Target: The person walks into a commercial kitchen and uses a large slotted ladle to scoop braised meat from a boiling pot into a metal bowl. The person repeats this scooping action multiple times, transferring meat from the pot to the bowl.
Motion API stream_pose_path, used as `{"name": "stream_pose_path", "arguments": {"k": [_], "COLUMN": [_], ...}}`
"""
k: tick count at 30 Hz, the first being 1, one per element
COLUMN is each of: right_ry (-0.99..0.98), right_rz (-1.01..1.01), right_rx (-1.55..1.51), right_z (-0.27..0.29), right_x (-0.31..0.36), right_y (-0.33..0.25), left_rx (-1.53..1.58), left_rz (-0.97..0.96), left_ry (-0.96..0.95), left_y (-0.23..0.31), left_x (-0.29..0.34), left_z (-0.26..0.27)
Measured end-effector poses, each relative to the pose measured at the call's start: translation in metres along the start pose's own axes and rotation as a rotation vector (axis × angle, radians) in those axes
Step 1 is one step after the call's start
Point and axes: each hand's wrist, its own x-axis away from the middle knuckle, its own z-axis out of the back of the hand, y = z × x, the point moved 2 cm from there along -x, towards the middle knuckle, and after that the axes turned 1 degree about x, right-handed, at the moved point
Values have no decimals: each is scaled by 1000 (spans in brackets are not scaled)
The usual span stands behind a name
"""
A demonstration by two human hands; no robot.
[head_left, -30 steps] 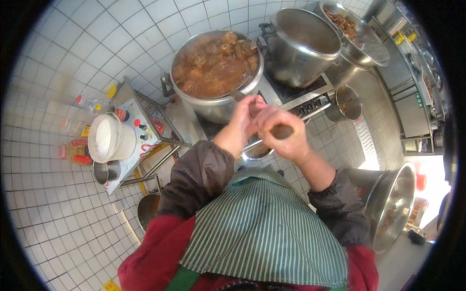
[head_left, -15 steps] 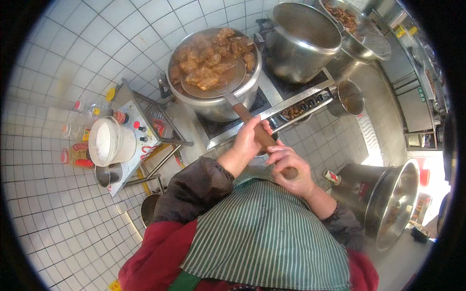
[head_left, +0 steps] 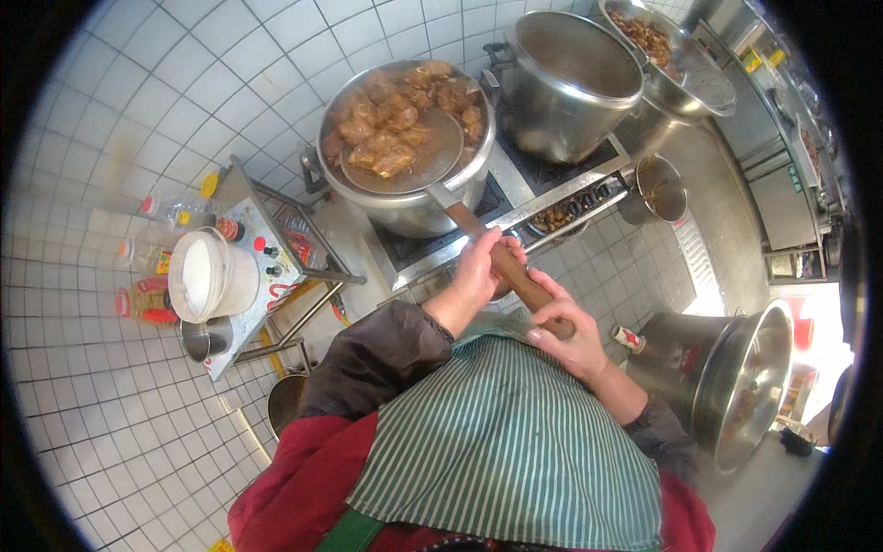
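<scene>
My left hand (head_left: 476, 274) is wrapped around the middle of the long wooden handle of a skimmer (head_left: 445, 195). Farther back, my right hand (head_left: 581, 348) grips near the handle's end, its fingers over the top and the thumb at the underside. The skimmer's round, flat head rests in the mouth of a large steel pot (head_left: 405, 204), toward its near side. Browned chunks of meat (head_left: 391, 120) are heaped on the head's far part and fill the pot beyond it. The near part of the head shows bare. How deep the head sits is hidden by the meat.
A second steel pot (head_left: 570, 110) stands on the stove (head_left: 405, 267) to the right, with a wide bowl of brown pieces (head_left: 644, 41) behind it. At left, a side table carries a white tub (head_left: 213, 276) and bottles (head_left: 175, 207). A tall steel vessel (head_left: 681, 359) stands at right.
The handle's end has shifted slightly right. My right hand's fingers have straightened somewhat along the handle. The heap of meat on the skimmer's head looks a little smaller.
</scene>
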Motion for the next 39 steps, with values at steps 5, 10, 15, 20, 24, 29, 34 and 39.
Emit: {"name": "stream_pose_path", "arguments": {"k": [5, 10, 15, 20, 24, 29, 34, 39], "right_ry": [95, 9, 16, 36, 39, 69, 50, 44], "right_rz": [-421, -752, -542, -550, -450, -477, -474, -453], "right_rx": [-57, 149, 218, 112, 225, 224, 184, 204], "right_z": [-15, -12, -8, 2, -2, -10, -7, -7], "right_x": [-15, -17, -6, 15, 24, 32, 35, 35], "right_y": [-23, -29, -3, 30, 51, 68, 75, 81], "left_rx": [1, -66, -95, -124, -140, -141, -171, -209], "left_rz": [-28, -35, -40, -8, 27, 59, 54, 84], "left_ry": [19, -9, -19, -77, -92, -96, -113, -134], "left_y": [6, 1, -11, -22, -29, -32, -32, -31], "left_x": [5, 6, 1, -3, -3, -3, -4, -5], "left_z": [-1, 4, 15, 25, 35, 45, 47, 48]}}
